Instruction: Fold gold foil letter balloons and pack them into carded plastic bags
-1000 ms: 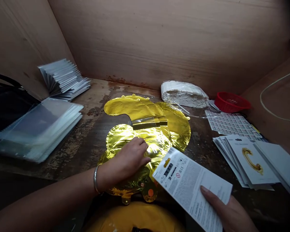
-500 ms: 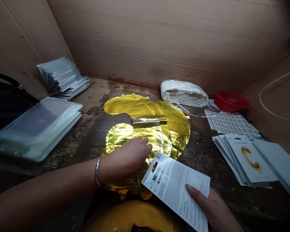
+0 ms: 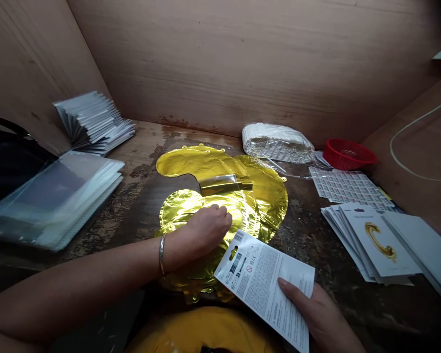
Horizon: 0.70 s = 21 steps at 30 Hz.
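The table (image 3: pixel 139 189) holds foil (image 3: pixel 183 206) beneath the curled left hand (image 3: pixel 205 231), grip unclear; right hand (image 3: pixel 318 311) clasps card (image 3: pixel 267 283).

Your foil (image 3: pixel 268 189) is shiny gold. At the foil's near right, your card (image 3: pixel 270 289) is white with small dark print. Farther right, your bowl (image 3: pixel 347 163) is red, your sheet (image 3: pixel 349 187) has marks in rows. Your bench (image 3: pixel 139 208) is patchy brown.

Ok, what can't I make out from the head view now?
In the head view:
Left hand: whether it pinches anything, hidden by its own curled fingers.
Right hand: most fingers hidden behind the printed card.
The printed card: front faces away; fine print too small to read.
Dark strapped item: cut off by the left edge.
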### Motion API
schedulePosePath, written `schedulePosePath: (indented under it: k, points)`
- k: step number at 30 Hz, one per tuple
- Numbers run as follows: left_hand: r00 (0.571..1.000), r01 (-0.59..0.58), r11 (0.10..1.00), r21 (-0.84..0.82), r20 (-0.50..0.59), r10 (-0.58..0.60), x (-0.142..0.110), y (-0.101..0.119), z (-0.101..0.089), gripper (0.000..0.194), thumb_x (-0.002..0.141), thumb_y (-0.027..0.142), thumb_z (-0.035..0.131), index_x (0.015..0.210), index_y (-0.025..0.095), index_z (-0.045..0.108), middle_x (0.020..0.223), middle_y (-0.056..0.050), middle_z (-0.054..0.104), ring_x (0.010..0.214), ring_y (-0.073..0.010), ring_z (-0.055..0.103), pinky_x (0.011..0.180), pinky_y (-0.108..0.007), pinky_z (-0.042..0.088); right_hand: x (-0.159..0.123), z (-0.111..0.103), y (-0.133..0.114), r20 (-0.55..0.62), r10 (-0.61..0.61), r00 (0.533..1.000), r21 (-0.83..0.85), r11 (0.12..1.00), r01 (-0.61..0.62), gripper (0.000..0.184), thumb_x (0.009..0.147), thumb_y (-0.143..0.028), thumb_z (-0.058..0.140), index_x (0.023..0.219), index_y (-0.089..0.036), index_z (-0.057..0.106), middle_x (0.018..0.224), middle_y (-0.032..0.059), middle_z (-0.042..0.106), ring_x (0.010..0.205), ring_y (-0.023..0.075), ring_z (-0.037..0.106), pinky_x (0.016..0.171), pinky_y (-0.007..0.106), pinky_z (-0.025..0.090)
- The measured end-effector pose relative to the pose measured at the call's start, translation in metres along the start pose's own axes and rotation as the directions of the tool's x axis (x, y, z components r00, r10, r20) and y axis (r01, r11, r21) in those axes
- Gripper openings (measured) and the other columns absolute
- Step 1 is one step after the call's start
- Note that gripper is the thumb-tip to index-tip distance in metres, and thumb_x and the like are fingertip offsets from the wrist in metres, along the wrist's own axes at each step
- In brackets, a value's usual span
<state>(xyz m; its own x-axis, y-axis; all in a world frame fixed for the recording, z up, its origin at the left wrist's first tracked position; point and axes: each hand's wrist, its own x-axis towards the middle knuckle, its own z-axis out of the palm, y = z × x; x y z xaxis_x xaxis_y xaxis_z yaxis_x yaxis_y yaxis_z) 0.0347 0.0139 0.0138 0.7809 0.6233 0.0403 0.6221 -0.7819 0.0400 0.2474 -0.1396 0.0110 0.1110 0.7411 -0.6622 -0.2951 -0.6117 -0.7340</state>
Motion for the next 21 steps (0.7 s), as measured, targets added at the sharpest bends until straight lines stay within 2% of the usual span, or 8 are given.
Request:
schedulePosePath:
  k: [3,5,8,11,16,21]
  points:
    - [0.997,-0.073,0.995,-0.074,-0.012,0.072,-0.005,-0.001,-0.010,0.008,0.088,0.012,0.053,0.093,0.017,0.056,0.092,-0.009,0.059,0.082,-0.0232,0.052,0.068,-0.033,0.043,0.001,0.000,-0.001,0.003,-0.015,1.000,0.029,0.999,0.015,0.045,0.071,-0.045,0.079,0.099,-0.011,0.074,0.095,0.0169,0.074,0.085,0.0340,0.071,0.080,0.044,0.056]
    - [0.993,-0.114,0.985,-0.130,-0.033,0.111,-0.008,-0.004,-0.017,0.013,0.087,0.016,0.057,0.100,0.018,0.054,0.099,-0.009,0.058,0.086,-0.0230,0.052,0.069,-0.032,0.042,0.002,0.000,-0.001,-0.006,-0.016,1.000,0.051,0.999,0.016,0.045,0.071,-0.044,0.080,0.102,-0.012,0.074,0.095,0.0163,0.075,0.086,0.0335,0.071,0.081,0.045,0.056]
    - [0.989,-0.145,0.979,-0.145,-0.044,0.140,-0.007,-0.009,-0.023,0.014,0.086,0.019,0.060,0.099,0.017,0.055,0.096,-0.008,0.058,0.082,-0.0211,0.053,0.065,-0.030,0.039,0.004,-0.001,0.000,-0.029,-0.018,0.999,0.063,0.998,0.019,0.046,0.070,-0.043,0.081,0.103,-0.013,0.073,0.096,0.0157,0.075,0.086,0.0328,0.071,0.082,0.044,0.055]
    - [0.995,-0.104,0.991,-0.081,-0.009,0.103,0.001,-0.011,-0.020,0.003,0.087,0.014,0.056,0.085,0.016,0.056,0.084,-0.006,0.059,0.070,-0.0186,0.052,0.058,-0.029,0.037,0.005,0.000,0.001,-0.039,-0.038,0.999,0.037,0.999,0.039,0.044,0.070,-0.044,0.080,0.100,-0.012,0.073,0.094,0.0158,0.075,0.085,0.0327,0.071,0.080,0.043,0.056]
    - [0.999,-0.029,0.999,-0.034,-0.033,0.028,0.011,-0.006,-0.009,0.014,0.090,0.014,0.048,0.080,0.015,0.059,0.070,-0.006,0.059,0.061,-0.0180,0.052,0.055,-0.030,0.039,0.005,0.001,-0.001,-0.029,-0.042,0.999,-0.001,0.999,0.042,0.046,0.069,-0.045,0.080,0.100,-0.011,0.072,0.092,0.0160,0.075,0.082,0.0334,0.071,0.075,0.042,0.057]
    - [0.997,0.019,0.998,-0.064,-0.067,-0.024,0.011,-0.003,-0.006,0.013,0.087,0.013,0.050,0.079,0.016,0.060,0.072,-0.006,0.060,0.064,-0.0186,0.054,0.056,-0.030,0.039,0.006,0.007,-0.001,-0.069,-0.044,0.997,0.021,0.999,0.046,0.050,0.066,-0.045,0.082,0.100,-0.010,0.073,0.089,0.0168,0.075,0.083,0.0353,0.071,0.077,0.045,0.057]
